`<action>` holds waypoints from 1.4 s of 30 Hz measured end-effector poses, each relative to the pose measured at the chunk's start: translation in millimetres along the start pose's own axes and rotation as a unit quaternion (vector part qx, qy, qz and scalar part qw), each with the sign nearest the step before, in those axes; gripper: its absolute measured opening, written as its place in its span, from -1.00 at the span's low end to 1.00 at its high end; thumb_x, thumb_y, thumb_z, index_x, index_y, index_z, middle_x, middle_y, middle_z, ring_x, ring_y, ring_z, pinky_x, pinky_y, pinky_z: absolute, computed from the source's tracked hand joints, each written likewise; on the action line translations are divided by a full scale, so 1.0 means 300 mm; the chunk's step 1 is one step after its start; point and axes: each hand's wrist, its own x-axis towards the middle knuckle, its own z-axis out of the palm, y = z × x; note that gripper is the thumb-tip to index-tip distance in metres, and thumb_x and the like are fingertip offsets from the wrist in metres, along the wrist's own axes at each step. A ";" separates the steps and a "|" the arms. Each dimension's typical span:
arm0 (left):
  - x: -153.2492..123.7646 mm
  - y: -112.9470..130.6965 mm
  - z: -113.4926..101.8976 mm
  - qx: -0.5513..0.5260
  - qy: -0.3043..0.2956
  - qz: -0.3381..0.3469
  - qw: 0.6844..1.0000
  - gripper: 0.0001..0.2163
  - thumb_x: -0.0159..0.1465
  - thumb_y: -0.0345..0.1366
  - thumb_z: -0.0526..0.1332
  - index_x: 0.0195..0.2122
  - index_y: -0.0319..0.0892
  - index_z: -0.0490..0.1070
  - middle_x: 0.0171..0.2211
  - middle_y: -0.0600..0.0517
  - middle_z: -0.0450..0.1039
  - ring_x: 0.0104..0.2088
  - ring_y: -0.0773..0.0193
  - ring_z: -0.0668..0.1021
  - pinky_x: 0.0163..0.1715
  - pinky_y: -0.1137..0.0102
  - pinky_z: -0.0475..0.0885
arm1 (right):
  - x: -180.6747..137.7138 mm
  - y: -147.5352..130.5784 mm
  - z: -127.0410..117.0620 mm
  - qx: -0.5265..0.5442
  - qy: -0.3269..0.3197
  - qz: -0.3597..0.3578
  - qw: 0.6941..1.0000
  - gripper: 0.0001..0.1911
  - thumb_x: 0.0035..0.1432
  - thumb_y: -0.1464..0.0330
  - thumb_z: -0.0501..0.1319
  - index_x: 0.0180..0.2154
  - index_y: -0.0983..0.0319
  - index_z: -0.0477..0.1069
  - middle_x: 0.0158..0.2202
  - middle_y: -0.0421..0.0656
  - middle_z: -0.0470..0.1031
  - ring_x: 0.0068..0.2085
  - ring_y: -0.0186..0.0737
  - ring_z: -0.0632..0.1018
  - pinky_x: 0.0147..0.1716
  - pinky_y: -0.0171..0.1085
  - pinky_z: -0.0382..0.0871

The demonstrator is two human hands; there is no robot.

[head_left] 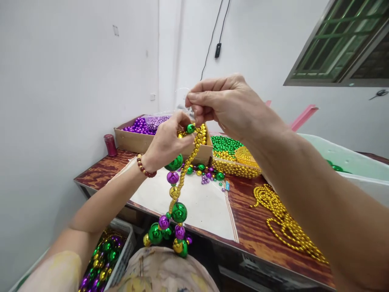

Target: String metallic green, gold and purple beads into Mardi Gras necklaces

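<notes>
Left hand [167,140]: grip closed round the upper part of a multicoloured bead garland [179,212], small green bead [190,128] at the fingertips. Garland hangs below, lowest beads before the worktop [246,219] edge. Right hand [226,101]: grip pinched together just above; contents unclear.

Strand [179,212] partly hidden, window [334,40] cropped; basket [122,259] cropped

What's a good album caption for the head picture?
Left hand holds a strand of shiny round green, purple and gold beads; right hand pinches above.
</notes>
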 end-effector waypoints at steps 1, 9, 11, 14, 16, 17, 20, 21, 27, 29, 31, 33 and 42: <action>-0.002 -0.001 -0.008 -0.038 -0.030 -0.027 0.998 -0.80 0.11 -0.37 0.35 -0.34 -0.14 0.31 -0.38 0.06 0.41 -0.34 0.33 0.48 -0.36 0.39 0.41 | 0.003 0.001 0.000 0.001 0.001 0.004 1.000 -0.75 0.14 0.54 0.28 -0.56 0.29 0.38 -0.64 -0.28 0.32 -0.61 -0.47 0.34 -0.61 -0.46 0.31; 0.022 -0.052 -0.056 -0.292 -0.164 -0.168 0.927 -0.58 0.25 0.14 0.18 -0.39 -0.16 0.33 -0.29 -0.04 0.51 -0.08 -0.01 0.60 -0.31 0.16 0.56 | 0.017 -0.038 -0.007 0.033 -0.043 0.005 0.999 -0.76 0.18 0.54 0.23 -0.54 0.31 0.42 -0.64 -0.28 0.31 -0.64 -0.47 0.33 -0.64 -0.44 0.33; 0.033 -0.053 -0.028 -0.322 -0.148 -0.174 0.919 -0.63 0.31 0.09 0.14 -0.25 -0.15 0.39 -0.13 -0.03 0.52 0.04 -0.07 0.56 -0.24 0.11 0.57 | 0.023 -0.068 -0.008 0.033 -0.042 -0.005 0.999 -0.73 0.22 0.56 0.18 -0.54 0.31 0.41 -0.64 -0.29 0.30 -0.64 -0.46 0.33 -0.64 -0.42 0.32; 0.052 -0.029 0.008 -0.359 -0.138 -0.189 0.904 -0.68 0.39 -0.03 0.03 -0.05 -0.11 0.40 0.11 0.01 0.41 0.20 -0.11 0.44 -0.16 0.09 0.57 | 0.036 -0.113 -0.013 0.029 -0.036 -0.040 0.998 -0.70 0.25 0.62 0.10 -0.51 0.34 0.40 -0.65 -0.29 0.28 -0.63 -0.47 0.33 -0.63 -0.42 0.30; 0.060 -0.010 0.017 -0.374 -0.141 -0.200 0.895 -0.70 0.41 -0.09 0.00 0.02 -0.08 0.37 0.21 0.04 0.32 0.25 -0.11 0.38 -0.13 0.10 0.56 | 0.043 -0.135 -0.016 0.025 -0.036 -0.061 0.997 -0.71 0.25 0.64 0.10 -0.50 0.35 0.39 -0.64 -0.29 0.28 -0.61 -0.48 0.33 -0.60 -0.43 0.30; 0.062 -0.003 0.018 -0.379 -0.146 -0.206 0.890 -0.70 0.41 -0.10 0.00 0.04 -0.07 0.36 0.23 0.05 0.30 0.26 -0.11 0.36 -0.11 0.09 0.55 | 0.044 -0.144 -0.016 0.024 -0.037 -0.067 0.997 -0.71 0.25 0.64 0.10 -0.50 0.36 0.39 -0.63 -0.29 0.28 -0.60 -0.49 0.33 -0.60 -0.44 0.29; 0.062 0.008 0.013 -0.388 -0.169 -0.215 0.880 -0.68 0.39 -0.06 0.02 0.06 -0.05 0.33 0.20 0.04 0.33 0.25 -0.13 0.36 -0.09 0.06 0.55 | 0.040 -0.161 -0.012 0.023 -0.037 -0.066 0.997 -0.70 0.27 0.64 0.10 -0.50 0.36 0.38 -0.62 -0.28 0.27 -0.59 -0.52 0.32 -0.58 -0.47 0.28; 0.062 0.010 0.011 -0.390 -0.178 -0.213 0.878 -0.67 0.37 -0.04 0.04 0.06 -0.06 0.33 0.17 0.03 0.35 0.24 -0.14 0.38 -0.09 0.05 0.55 | 0.036 -0.165 -0.011 0.021 -0.036 -0.066 0.997 -0.70 0.27 0.64 0.09 -0.50 0.35 0.38 -0.63 -0.29 0.26 -0.59 -0.52 0.32 -0.58 -0.47 0.29; 0.076 0.029 -0.003 -0.369 -0.193 -0.178 0.892 -0.61 0.22 -0.13 0.26 0.02 -0.18 0.36 0.00 -0.05 0.47 0.12 -0.05 0.51 -0.02 0.13 0.56 | 0.028 -0.156 -0.026 -0.012 -0.012 -0.082 0.996 -0.71 0.21 0.65 0.12 -0.53 0.36 0.40 -0.65 -0.28 0.29 -0.63 -0.49 0.33 -0.63 -0.46 0.32; 0.085 0.038 -0.013 -0.342 -0.179 -0.162 0.908 -0.63 0.19 -0.20 0.29 -0.01 -0.22 0.39 -0.05 -0.06 0.50 0.07 0.01 0.55 -0.05 0.20 0.57 | 0.030 -0.152 -0.036 -0.013 -0.018 -0.089 0.996 -0.73 0.19 0.65 0.13 -0.53 0.36 0.41 -0.65 -0.28 0.29 -0.63 -0.49 0.33 -0.64 -0.46 0.32; 0.096 0.050 -0.029 -0.297 -0.156 -0.149 0.930 -0.70 0.21 -0.26 0.27 -0.06 -0.24 0.41 -0.11 -0.03 0.52 0.00 0.06 0.59 -0.12 0.26 0.59 | 0.031 -0.159 -0.045 -0.010 -0.018 -0.095 0.995 -0.74 0.20 0.64 0.12 -0.51 0.36 0.41 -0.65 -0.28 0.29 -0.63 -0.49 0.32 -0.64 -0.45 0.31; 0.108 0.066 -0.048 -0.244 -0.128 -0.139 0.951 -0.79 0.24 -0.30 0.24 -0.11 -0.24 0.44 -0.18 -0.01 0.52 -0.07 0.09 0.62 -0.22 0.29 0.60 | 0.031 -0.177 -0.053 -0.011 -0.015 -0.099 0.995 -0.73 0.23 0.63 0.12 -0.50 0.36 0.41 -0.63 -0.29 0.29 -0.62 -0.50 0.32 -0.62 -0.46 0.31; 0.169 0.152 -0.092 -0.161 -0.139 -0.090 0.973 -0.87 0.19 -0.32 0.30 -0.36 -0.27 0.41 -0.37 -0.01 0.47 -0.33 0.26 0.61 -0.38 0.36 0.56 | 0.042 -0.230 -0.076 -0.039 0.032 -0.108 0.993 -0.71 0.26 0.62 0.14 -0.50 0.33 0.41 -0.62 -0.33 0.33 -0.60 -0.53 0.33 -0.59 -0.44 0.30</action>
